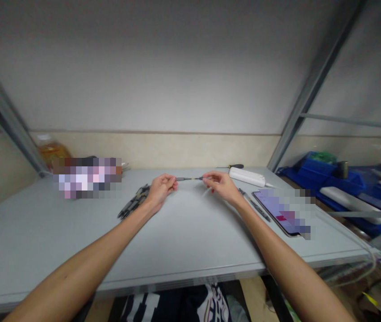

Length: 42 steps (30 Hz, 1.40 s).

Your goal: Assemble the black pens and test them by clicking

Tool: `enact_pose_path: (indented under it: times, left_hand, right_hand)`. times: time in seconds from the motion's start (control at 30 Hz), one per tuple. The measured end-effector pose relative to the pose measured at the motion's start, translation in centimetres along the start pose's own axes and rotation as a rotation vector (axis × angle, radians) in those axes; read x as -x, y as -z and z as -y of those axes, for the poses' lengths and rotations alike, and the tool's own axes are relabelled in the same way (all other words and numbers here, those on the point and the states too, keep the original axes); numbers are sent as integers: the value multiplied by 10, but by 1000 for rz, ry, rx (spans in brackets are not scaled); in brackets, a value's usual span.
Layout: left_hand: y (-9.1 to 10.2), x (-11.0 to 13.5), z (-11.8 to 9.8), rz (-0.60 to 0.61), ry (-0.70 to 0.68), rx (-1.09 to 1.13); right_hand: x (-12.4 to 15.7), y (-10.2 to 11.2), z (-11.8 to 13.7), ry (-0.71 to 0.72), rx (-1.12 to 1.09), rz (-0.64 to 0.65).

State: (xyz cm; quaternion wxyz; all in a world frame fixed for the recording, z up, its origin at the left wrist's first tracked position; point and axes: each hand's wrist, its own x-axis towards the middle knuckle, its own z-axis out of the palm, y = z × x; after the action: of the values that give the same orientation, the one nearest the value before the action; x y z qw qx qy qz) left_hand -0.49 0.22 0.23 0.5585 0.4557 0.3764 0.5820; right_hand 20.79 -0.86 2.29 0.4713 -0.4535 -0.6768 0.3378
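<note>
A slim grey pen is stretched level between my two hands above the table, with a lighter band near its middle. My left hand pinches its left end between thumb and fingers. At the other end, the fingertips of my right hand are closed on it; the exact tip is hidden. Close beside my left wrist lies a bundle of dark grey pens, partly covered by the hand. Another dark pen rests on the table to the right of my right wrist.
A phone with a lit screen lies on the grey table at right. Behind are a white power strip and a screwdriver. A bottle and blurred items stand back left. Blue bins sit beyond the right frame post.
</note>
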Motion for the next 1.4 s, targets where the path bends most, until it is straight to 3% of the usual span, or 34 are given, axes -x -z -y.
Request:
enact_pose_path:
  times: [0.2, 0.43, 0.67, 0.83, 1.1, 1.23, 1.4]
  left_hand:
    - [-1, 2, 1, 45, 4, -3]
    - [-1, 2, -1, 22, 14, -7]
    - [-2, 2, 2, 35, 26, -20]
    - [-1, 1, 1, 9, 28, -3]
    - [-2, 3, -1, 34, 63, -18]
    - [-3, 3, -2, 21, 72, 17]
    - [-1, 2, 1, 12, 119, 57]
  right_hand:
    - [1, -2, -2, -87, 107, 37]
    - [1, -1, -2, 23, 23, 39]
    - [2, -3, -6, -84, 142, 106]
    - [1, -2, -6, 69, 72, 32]
    - [3, 0, -3, -39, 206, 123]
    - [3, -1, -2, 61, 140, 66]
    - [4, -2, -1, 127, 228, 63]
